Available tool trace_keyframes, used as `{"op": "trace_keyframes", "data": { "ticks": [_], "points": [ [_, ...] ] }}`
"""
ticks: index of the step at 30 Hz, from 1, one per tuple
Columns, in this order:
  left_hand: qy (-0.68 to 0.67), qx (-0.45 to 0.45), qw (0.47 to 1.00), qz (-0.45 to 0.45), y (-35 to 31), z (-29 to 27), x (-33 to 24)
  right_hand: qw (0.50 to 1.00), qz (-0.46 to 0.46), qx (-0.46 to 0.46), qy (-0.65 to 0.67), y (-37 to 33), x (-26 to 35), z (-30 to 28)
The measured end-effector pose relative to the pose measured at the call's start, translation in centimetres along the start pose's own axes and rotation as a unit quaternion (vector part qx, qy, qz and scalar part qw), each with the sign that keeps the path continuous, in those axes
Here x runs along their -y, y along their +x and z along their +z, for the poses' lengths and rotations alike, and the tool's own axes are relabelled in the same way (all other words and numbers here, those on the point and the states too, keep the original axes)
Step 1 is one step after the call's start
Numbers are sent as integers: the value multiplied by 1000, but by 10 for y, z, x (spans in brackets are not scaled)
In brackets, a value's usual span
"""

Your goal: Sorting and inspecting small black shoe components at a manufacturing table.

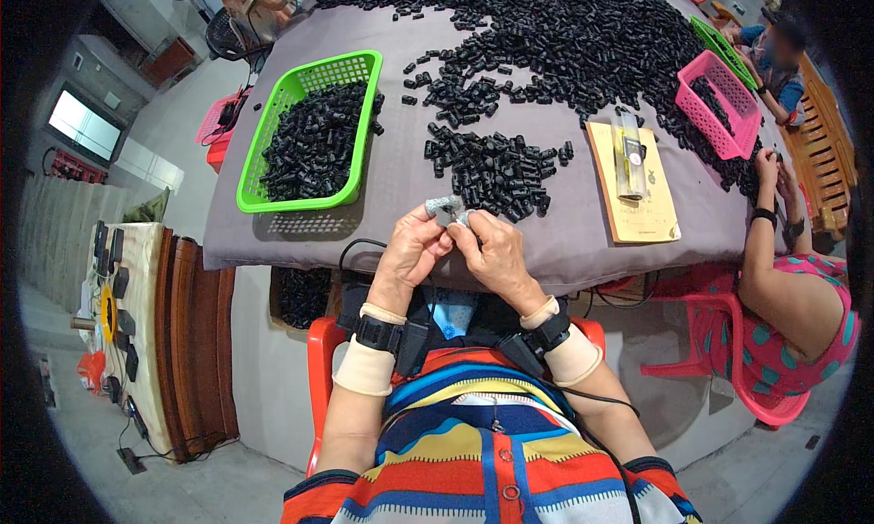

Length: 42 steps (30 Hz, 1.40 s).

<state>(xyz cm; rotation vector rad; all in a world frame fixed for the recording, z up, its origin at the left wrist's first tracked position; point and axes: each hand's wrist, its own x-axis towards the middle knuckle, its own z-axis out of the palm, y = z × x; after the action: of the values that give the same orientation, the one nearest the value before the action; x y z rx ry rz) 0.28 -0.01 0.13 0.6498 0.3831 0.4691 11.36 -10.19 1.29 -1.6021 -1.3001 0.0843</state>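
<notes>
My left hand (pixel 411 247) and my right hand (pixel 496 254) meet just over the near edge of the table, fingertips pinched together. Between them is a small dark cylindrical piece (pixel 445 217), mostly covered by the fingers. Grey wrapping covers a fingertip or two on each hand. Just beyond the hands lies a small heap of black plastic cylinders (pixel 496 172). To the left, a bright green basket (pixel 353 194) holds many more of the same pieces. Which fine part each hand grips cannot be made out.
A large spread of black cylinders (pixel 583 41) covers the far table. At right lie a yellow pad (pixel 648 223) with a clear plastic case (pixel 629 164) on it, and a pink basket (pixel 742 142). Co-workers sit along the right side, one person's hands (pixel 774 173) at the table edge.
</notes>
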Motion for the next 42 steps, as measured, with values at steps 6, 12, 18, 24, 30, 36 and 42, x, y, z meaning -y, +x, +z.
{"op": "trace_keyframes", "data": {
  "ticks": [6,12,18,24,30,36,42],
  "points": [
    [-1,-14,1000,9,0,1,1,1000,10,-1,-2,1,2,-2],
    [8,-12,1000,13,-1,4,0,1000,-9,6,29,-1,-4,-3],
    [5,-14,1000,9,-1,4,0,999,-2,8,37,0,-3,-3],
    [1,-13,1000,4,-2,3,0,999,2,13,31,-1,-3,-3],
    [11,-15,1000,-2,-5,5,-2,999,0,13,32,-1,-3,-2],
    [19,-21,1000,-13,-2,7,-4,1000,-8,7,13,0,-5,1],
    [19,22,1000,-8,2,-3,-6,1000,-14,-3,4,5,1,2]
  ]
}}
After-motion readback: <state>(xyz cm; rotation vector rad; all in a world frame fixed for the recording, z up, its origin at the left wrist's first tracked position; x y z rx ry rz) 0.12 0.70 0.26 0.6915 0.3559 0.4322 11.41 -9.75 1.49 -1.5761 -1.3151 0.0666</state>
